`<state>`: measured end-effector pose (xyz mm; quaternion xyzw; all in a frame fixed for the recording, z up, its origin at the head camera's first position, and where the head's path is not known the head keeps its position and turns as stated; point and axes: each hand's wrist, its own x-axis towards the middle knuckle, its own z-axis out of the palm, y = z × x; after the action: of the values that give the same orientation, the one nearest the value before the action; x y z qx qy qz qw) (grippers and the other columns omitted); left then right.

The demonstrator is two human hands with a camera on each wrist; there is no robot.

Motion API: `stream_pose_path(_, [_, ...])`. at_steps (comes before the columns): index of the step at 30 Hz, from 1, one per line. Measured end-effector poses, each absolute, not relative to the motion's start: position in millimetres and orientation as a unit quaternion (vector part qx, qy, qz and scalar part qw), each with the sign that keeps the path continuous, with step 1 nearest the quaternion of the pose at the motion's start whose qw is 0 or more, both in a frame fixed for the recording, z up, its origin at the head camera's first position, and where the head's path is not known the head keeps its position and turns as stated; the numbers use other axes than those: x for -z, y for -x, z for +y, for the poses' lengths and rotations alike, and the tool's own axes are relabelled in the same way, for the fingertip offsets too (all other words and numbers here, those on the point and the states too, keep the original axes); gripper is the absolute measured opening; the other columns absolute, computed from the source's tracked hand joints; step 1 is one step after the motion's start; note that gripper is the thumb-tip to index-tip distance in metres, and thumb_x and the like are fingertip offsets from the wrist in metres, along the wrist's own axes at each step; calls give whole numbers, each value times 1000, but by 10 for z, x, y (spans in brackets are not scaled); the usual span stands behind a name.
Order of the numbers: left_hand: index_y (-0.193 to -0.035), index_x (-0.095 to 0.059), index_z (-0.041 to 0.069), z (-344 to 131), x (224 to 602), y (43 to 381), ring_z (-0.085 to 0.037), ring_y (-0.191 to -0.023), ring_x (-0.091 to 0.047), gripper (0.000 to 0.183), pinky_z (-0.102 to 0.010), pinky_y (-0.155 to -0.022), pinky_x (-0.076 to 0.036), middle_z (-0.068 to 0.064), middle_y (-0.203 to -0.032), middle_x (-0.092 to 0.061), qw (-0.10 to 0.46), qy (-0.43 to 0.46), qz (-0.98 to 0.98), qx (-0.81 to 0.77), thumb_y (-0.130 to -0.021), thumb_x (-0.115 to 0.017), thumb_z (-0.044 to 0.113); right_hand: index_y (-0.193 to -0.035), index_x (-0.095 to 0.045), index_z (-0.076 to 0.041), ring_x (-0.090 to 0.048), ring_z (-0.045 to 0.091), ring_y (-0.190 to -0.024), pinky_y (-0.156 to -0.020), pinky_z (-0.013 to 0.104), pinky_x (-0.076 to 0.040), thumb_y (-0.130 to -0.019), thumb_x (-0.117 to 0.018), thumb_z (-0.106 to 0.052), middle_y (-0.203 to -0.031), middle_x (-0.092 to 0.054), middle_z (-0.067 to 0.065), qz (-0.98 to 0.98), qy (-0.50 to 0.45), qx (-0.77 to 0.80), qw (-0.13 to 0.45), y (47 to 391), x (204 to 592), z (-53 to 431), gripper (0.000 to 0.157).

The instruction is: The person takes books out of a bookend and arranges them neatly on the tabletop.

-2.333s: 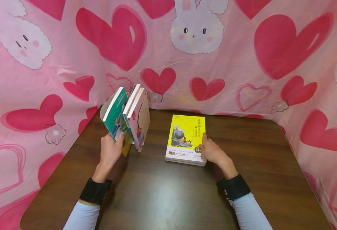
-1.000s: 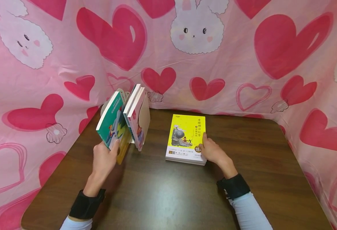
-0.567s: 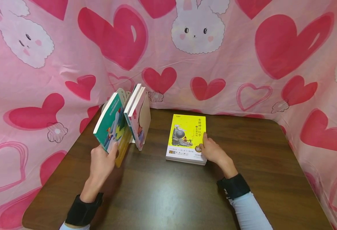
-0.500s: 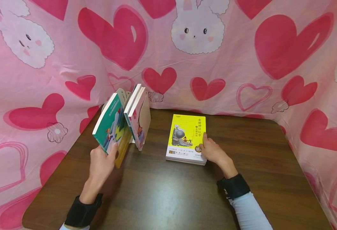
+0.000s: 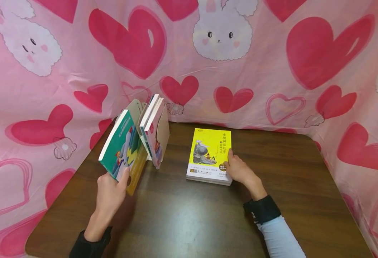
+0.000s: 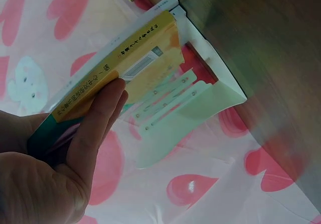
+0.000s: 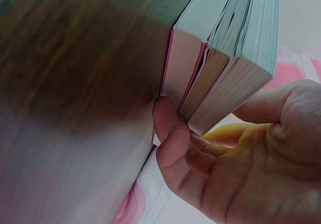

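Observation:
My left hand (image 5: 109, 195) grips the near lower edge of a green-and-yellow book (image 5: 121, 147), its thumb on the illustrated cover. The book stands tilted, partly drawn out from a cream bookend (image 5: 163, 130). In the left wrist view the yellow spine (image 6: 125, 48) faces the camera, fingers lying along it. Two books, one with a pink cover (image 5: 153, 141), stand upright inside the bookend. My right hand (image 5: 240, 171) holds the right edge of a flat stack topped by a yellow book (image 5: 208, 150). In the right wrist view curled fingers (image 7: 173, 143) reach the lowest book's page edge (image 7: 183, 61).
A dark brown wooden table (image 5: 182, 222) carries everything. Pink cloth with hearts and rabbits (image 5: 221, 89) hangs closely around its back and sides. The bookend stands near the table's back left corner.
My left hand has drawn the green-and-yellow book toward me and slightly left, away from the two upright books. The right hand and the stack have stayed in place.

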<state>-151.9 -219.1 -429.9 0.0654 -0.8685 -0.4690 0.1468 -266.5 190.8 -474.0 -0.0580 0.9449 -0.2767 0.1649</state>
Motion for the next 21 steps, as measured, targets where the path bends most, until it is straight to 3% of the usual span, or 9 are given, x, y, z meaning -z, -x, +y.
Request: stream_pose_path(21, [-157,-44,5,-1971,4191,1196,-47,-132,-57,62,-58,-95,-51,-22,-151,-56,179,-83,-856,478,-106,-66,31,-165,-5,6,-51,41,-123,-105,54,-47,-110,-54,-24,-156,-37,32,944,55,284,162,2640,4735,1923,80])
